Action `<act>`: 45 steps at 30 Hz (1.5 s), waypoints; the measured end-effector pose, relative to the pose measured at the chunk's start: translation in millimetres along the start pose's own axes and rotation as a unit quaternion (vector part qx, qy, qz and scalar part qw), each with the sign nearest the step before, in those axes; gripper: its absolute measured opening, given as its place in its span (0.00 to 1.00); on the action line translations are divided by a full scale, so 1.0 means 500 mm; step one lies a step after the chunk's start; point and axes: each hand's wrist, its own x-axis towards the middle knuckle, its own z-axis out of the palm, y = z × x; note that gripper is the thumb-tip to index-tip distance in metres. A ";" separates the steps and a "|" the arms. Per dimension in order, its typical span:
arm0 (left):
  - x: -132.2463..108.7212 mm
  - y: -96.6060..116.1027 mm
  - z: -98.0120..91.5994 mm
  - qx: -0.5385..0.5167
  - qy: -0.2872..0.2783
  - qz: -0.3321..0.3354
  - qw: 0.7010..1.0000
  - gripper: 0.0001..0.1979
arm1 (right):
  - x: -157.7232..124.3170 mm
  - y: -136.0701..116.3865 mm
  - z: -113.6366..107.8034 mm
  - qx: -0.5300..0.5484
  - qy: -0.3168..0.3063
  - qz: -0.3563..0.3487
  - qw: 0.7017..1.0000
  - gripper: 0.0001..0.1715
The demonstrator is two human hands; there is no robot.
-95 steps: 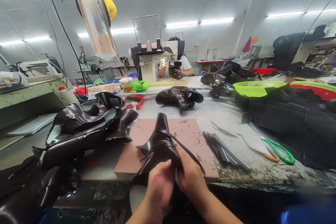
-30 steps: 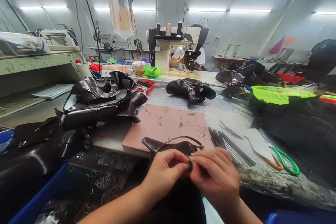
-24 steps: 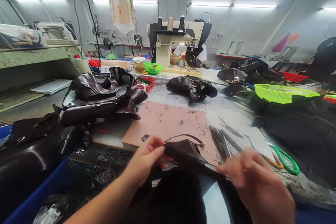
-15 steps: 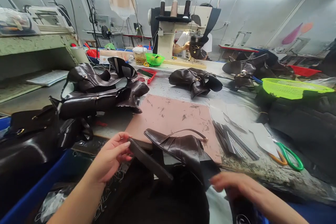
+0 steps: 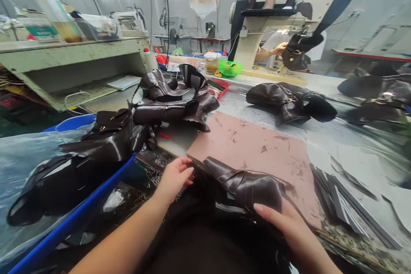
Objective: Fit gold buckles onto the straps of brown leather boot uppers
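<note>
A dark brown leather boot upper [image 5: 247, 184] with crossed straps lies over the front edge of the pink cutting board [image 5: 257, 137]. My right hand [image 5: 289, 218] is closed around its right end, thumb on top. At its left, my left hand [image 5: 175, 180] pinches the end of a dark strip [image 5: 197, 169]; most of that strip is lost against the black area below. Stacked boot uppers [image 5: 163, 111] rest on the table to the left, and another buckled boot upper [image 5: 289, 100] lies beyond the board.
Grey strips [image 5: 346, 205] and paper pieces lie right of the board. A blue bin [image 5: 80, 205] at left holds more uppers. Behind stand a green basket [image 5: 230, 68] and a sewing machine [image 5: 269, 21], where another person's hand [image 5: 278, 49] holds a dark piece.
My right hand has come in from the right and taken hold of the boot upper. My left hand still pinches the strip. The view has turned left.
</note>
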 end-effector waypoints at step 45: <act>-0.014 -0.029 0.090 -0.137 -0.122 -0.100 0.978 0.13 | 0.003 0.038 -0.035 -0.105 0.017 -0.022 0.994 0.24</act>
